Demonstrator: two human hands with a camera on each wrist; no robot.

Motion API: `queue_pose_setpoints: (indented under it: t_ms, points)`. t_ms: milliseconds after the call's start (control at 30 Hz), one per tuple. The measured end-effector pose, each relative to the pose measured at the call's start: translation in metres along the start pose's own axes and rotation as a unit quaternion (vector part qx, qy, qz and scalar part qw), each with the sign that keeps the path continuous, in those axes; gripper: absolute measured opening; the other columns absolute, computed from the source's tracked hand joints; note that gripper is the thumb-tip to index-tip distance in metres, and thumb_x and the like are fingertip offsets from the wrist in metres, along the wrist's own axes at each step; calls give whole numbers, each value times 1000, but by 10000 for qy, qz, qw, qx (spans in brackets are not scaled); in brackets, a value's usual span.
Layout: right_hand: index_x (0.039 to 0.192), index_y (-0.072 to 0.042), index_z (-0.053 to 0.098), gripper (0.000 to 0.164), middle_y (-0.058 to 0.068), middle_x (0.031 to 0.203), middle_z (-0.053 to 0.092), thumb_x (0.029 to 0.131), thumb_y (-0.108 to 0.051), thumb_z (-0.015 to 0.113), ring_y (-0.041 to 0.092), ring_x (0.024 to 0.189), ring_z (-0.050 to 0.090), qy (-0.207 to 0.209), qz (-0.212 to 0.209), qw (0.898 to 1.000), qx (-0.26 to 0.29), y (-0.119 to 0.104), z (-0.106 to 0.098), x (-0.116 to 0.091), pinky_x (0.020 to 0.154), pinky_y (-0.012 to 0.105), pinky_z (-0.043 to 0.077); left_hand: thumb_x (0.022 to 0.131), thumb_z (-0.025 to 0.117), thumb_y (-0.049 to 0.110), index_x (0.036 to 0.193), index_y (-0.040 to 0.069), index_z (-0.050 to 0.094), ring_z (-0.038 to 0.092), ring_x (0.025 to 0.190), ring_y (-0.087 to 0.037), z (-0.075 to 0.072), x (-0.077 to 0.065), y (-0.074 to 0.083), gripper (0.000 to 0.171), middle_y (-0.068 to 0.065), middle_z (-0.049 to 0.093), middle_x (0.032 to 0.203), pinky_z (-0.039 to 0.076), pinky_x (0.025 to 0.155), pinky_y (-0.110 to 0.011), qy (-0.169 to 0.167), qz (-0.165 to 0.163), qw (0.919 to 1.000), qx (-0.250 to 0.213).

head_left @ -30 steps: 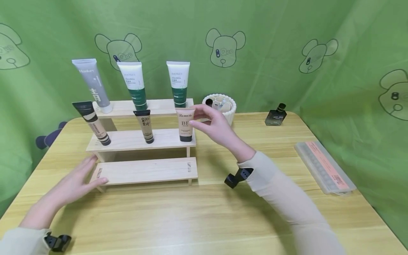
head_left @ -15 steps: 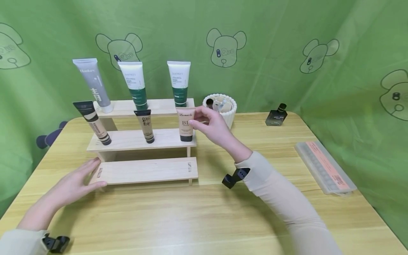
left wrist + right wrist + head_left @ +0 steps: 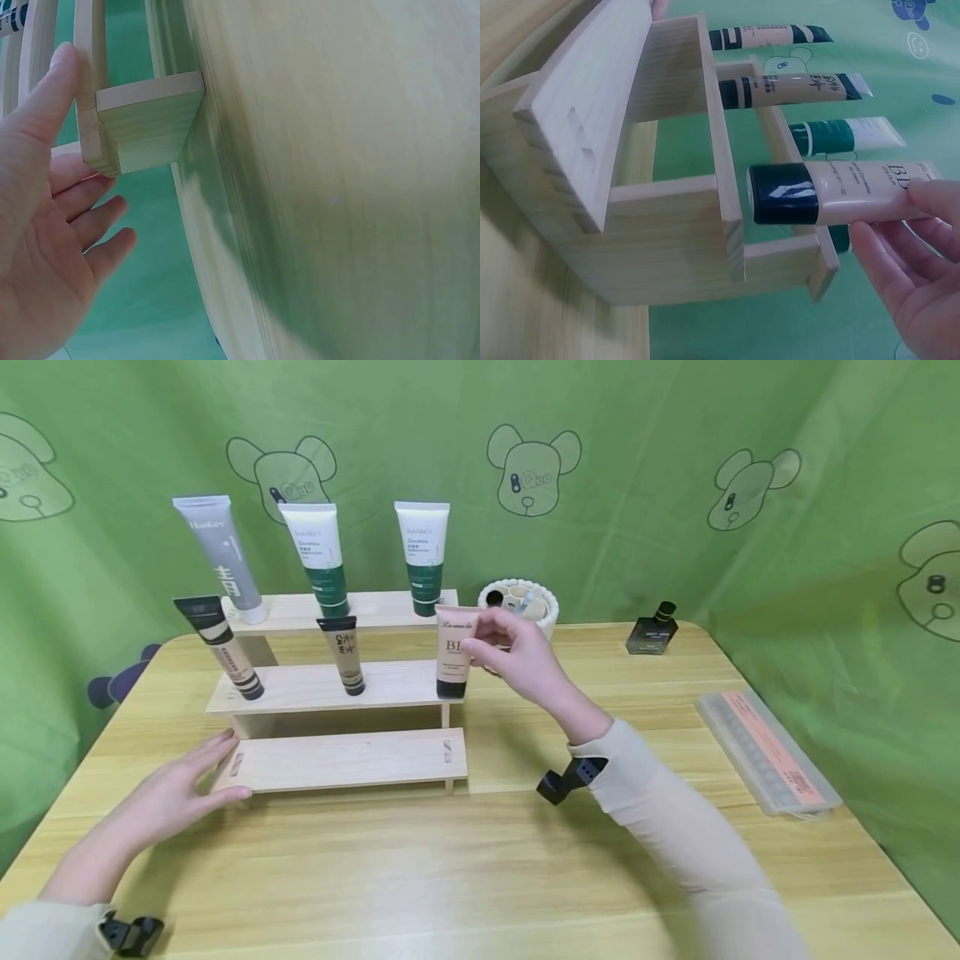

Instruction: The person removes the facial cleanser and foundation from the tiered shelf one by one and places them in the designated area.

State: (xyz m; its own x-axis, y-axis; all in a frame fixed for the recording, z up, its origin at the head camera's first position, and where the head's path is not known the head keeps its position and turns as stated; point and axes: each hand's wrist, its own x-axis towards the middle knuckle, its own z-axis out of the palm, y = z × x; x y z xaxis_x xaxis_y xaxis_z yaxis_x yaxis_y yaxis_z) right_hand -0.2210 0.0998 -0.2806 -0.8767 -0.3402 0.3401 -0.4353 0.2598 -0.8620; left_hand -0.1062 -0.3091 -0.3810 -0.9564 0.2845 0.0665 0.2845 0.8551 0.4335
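Observation:
My right hand (image 3: pixel 525 660) pinches a beige BB cream tube (image 3: pixel 454 647) by its side, thumb in front and fingers behind. The tube stands upright, black cap down, at the right end of the middle tier. In the right wrist view, the tube's cap (image 3: pixel 781 193) sits apart from the board's edge. My left hand (image 3: pixel 168 797) rests against the left end of the wooden stepped rack (image 3: pixel 352 760), fingers mostly straight. In the left wrist view, the thumb touches the lowest board (image 3: pixel 91 90), with the index finger partly hidden behind it.
Two more tubes (image 3: pixel 343 656) lean on the middle tier, and a grey tube (image 3: pixel 225 560) and two white-green tubes (image 3: pixel 317 560) stand on top. Behind the right hand is a white brush holder (image 3: pixel 546 610). Further right are a dark bottle (image 3: pixel 651 631) and a flat clear case (image 3: pixel 768 752).
My right hand has moved the BB cream tube slightly right and toward me, off its earlier spot on the middle tier. The left hand has hardly moved.

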Motion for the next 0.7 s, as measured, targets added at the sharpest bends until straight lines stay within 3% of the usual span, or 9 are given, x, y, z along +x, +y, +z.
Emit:
queue_pose_setpoints:
  t_ms: [233, 433, 700]
  points:
    - [101, 11, 55, 19, 21, 96, 59, 87, 0, 61, 24, 79, 62, -88, 537, 9976, 418, 14, -20, -14, 69, 36, 56, 81, 69, 38, 138, -7, 33, 31, 119, -55, -2, -1, 3, 81, -32, 28, 139, 26, 92, -66, 30, -15, 10000, 56]
    - [104, 15, 53, 23, 24, 96, 58, 88, 0, 59, 18, 76, 62, -97, 1095, 9923, 577, 48, -33, -23, 69, 36, 56, 81, 69, 38, 137, -7, 34, 33, 117, -55, -2, -1, 3, 80, -33, 30, 137, 27, 92, -66, 20, -95, 9999, 106]
    - [109, 15, 51, 27, 21, 93, 61, 89, -2, 58, 16, 72, 62, -173, 2051, 9767, 611, 89, -41, -28, 75, 40, 54, 81, 68, 41, 137, -7, 35, 34, 116, -56, -4, 1, 4, 80, -33, 31, 137, 28, 92, -65, -75, -159, 9996, 202]
